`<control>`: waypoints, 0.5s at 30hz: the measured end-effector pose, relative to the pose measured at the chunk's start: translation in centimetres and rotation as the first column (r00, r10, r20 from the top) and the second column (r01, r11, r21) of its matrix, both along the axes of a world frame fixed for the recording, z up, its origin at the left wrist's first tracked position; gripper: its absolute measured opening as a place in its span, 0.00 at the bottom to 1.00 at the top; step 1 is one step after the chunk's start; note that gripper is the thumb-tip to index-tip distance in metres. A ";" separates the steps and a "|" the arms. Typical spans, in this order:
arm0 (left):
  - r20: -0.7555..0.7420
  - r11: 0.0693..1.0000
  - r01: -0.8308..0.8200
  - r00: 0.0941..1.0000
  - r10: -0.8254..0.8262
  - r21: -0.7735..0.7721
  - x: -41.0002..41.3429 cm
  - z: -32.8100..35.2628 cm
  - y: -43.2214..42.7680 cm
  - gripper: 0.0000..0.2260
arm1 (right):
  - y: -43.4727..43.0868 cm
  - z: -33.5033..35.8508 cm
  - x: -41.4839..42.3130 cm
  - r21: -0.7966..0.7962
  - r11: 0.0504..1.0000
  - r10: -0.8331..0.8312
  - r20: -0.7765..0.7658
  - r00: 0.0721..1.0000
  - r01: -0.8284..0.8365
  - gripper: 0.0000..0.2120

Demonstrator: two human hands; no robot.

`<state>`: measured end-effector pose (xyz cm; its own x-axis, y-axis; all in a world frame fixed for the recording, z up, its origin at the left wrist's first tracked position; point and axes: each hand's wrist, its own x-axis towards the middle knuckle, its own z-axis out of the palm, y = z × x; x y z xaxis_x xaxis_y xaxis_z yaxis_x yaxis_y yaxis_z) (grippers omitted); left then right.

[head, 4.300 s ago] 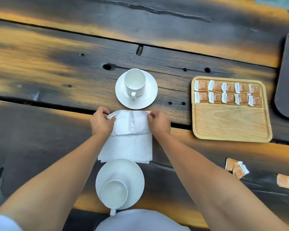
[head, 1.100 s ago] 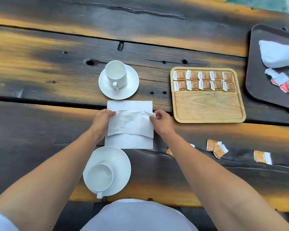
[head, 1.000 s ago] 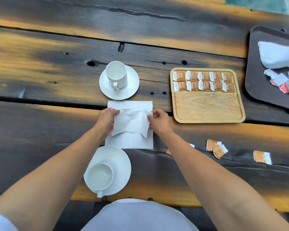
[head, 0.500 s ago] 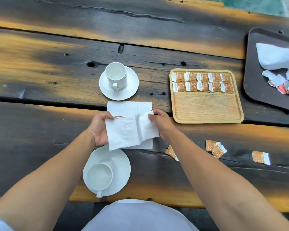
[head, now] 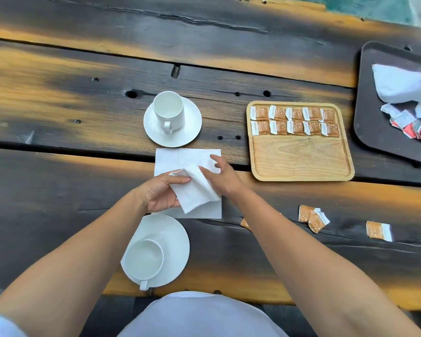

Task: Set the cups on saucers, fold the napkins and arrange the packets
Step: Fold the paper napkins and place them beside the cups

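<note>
A small folded white paper napkin [head: 197, 190], soft and lightly creased, is held over a flat white paper napkin [head: 187, 156] mid-counter, between a far white cup [head: 168, 113] on its saucer [head: 191, 127] and a near white cup [head: 144, 260] on its saucer [head: 174, 235] by the near edge of the dark-and-amber plank counter [head: 58, 105]. The left hand [head: 161, 193] pinches its left side, thumb on top; the right hand [head: 223, 176] lies against its right side, fingers loosely extended, gripping nothing. Bare planks lie open toward the left edge; toward the right edge sit a pale wooden tray [head: 301, 156] with two rows of orange packets [head: 294, 121], loose orange packets [head: 311, 216] and a dark tray [head: 374, 127]. The folded napkin sits skewed, one corner toward the far edge, its slightly longer side running far-left to near-right
</note>
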<state>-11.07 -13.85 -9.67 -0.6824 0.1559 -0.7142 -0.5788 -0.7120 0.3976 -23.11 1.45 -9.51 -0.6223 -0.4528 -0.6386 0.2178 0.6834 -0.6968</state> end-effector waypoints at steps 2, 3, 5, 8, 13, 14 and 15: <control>0.004 0.998 -0.060 0.998 0.060 0.005 0.0 -0.3 0.2 0.22 | 0.1 0.1 0.6 0.011 0.999 0.053 -0.058 0.997 -0.053 0.32; 0.004 0.996 -0.086 0.996 0.086 0.015 0.0 -0.4 0.3 0.24 | 0.2 0.2 0.8 -0.035 0.998 0.041 -0.044 0.998 -0.043 0.30; 0.002 0.991 -0.129 0.992 0.129 0.026 0.0 -0.4 0.3 0.25 | 0.3 0.8 1.0 -0.155 0.987 -0.017 0.077 0.997 0.029 0.27; 0.004 0.983 -0.180 0.984 0.180 0.035 -0.2 -0.3 0.4 0.25 | 0.6 0.9 1.1 -0.203 0.979 -0.015 0.069 0.997 0.029 0.22; -0.006 0.984 -0.177 0.984 0.177 0.022 -0.2 -0.4 0.7 0.26 | 1.1 0.3 1.1 -0.182 0.983 -0.017 -0.084 0.996 0.001 0.09; -0.009 0.983 -0.181 0.983 0.181 0.025 -0.3 -0.4 0.9 0.25 | 1.1 0.3 1.1 -0.178 0.984 -0.019 -0.099 0.995 0.001 0.08; -0.010 0.982 -0.187 0.982 0.187 0.023 -0.4 -0.4 1.1 0.23 | 1.1 0.3 1.1 -0.175 0.985 -0.021 -0.107 0.994 0.002 0.06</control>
